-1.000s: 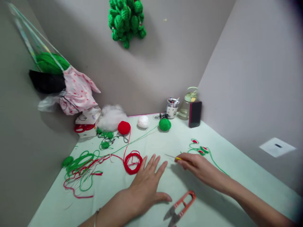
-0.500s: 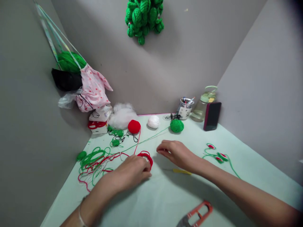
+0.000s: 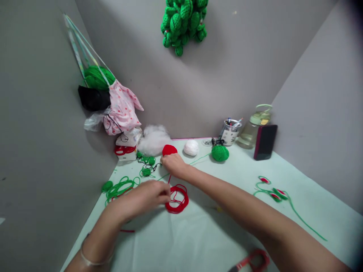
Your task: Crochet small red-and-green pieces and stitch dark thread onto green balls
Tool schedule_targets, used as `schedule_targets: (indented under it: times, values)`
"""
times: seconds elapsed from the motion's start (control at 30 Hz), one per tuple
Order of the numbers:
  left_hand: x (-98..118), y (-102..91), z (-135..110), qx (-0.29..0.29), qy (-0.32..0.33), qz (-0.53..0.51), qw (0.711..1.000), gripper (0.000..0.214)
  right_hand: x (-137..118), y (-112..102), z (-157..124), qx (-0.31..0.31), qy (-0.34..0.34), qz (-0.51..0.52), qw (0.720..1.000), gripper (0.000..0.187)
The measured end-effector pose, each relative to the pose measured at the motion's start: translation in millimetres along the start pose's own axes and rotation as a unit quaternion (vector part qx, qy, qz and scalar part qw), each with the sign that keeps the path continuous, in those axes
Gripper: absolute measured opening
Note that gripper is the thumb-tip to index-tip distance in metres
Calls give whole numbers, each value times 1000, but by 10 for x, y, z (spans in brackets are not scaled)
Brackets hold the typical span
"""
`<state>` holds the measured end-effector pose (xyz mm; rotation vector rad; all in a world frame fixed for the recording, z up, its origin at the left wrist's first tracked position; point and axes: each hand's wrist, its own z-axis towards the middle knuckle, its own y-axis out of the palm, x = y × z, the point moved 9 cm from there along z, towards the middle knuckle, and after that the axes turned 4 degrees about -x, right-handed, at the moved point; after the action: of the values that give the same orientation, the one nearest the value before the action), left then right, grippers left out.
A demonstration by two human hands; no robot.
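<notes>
My right hand (image 3: 173,165) reaches far across the pale green table (image 3: 198,234) and closes over the red yarn ball (image 3: 169,149) near the back wall. A red strand runs from there down to a loose coil of red yarn (image 3: 177,198). My left hand (image 3: 147,196) lies just left of that coil, fingers pinched together at the strand. Beside it spreads a tangle of green and red yarn (image 3: 119,187). A white yarn ball (image 3: 191,147) and a green yarn ball (image 3: 220,153) sit right of the red one.
Red-handled snips (image 3: 251,261) lie at the near edge. Small crocheted red-and-green pieces (image 3: 273,190) trail green yarn on the right. A cup of tools (image 3: 229,132), a bottle (image 3: 253,130) and a phone (image 3: 265,142) stand at the back. Stuffing (image 3: 153,139), bags (image 3: 119,109) and hanging green crochet (image 3: 184,20) occupy the walls.
My right hand has left the yellow hook on the table and moved away to the red ball. My left hand has gone from flat and spread to pinched at the red coil.
</notes>
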<state>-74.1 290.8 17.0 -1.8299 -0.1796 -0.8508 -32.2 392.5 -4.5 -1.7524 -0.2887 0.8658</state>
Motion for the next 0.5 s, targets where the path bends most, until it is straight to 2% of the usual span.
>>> schedule_targets:
  times: [0.07,0.13,0.17,0.23,0.33,0.5]
  values:
    - [-83,-274,-5,85,-13,-44,995,13,7,-159,-119,18,-11,77,997,28]
    - [-132,-496,-16,182,-18,-94,979,29,-33,-321,-274,25,-31,171,984,17]
    - [-130,-540,-8,207,-12,-124,970,37,-64,-392,-357,22,-41,222,974,17]
    - [-92,-522,43,206,6,-187,960,42,-108,-523,-526,16,-52,320,946,18]
    - [-67,-461,85,167,22,-242,956,33,-50,-744,-791,40,-51,443,894,20]
    - [-258,-662,-50,174,24,-254,951,33,317,-1107,-1308,115,-30,573,811,17]
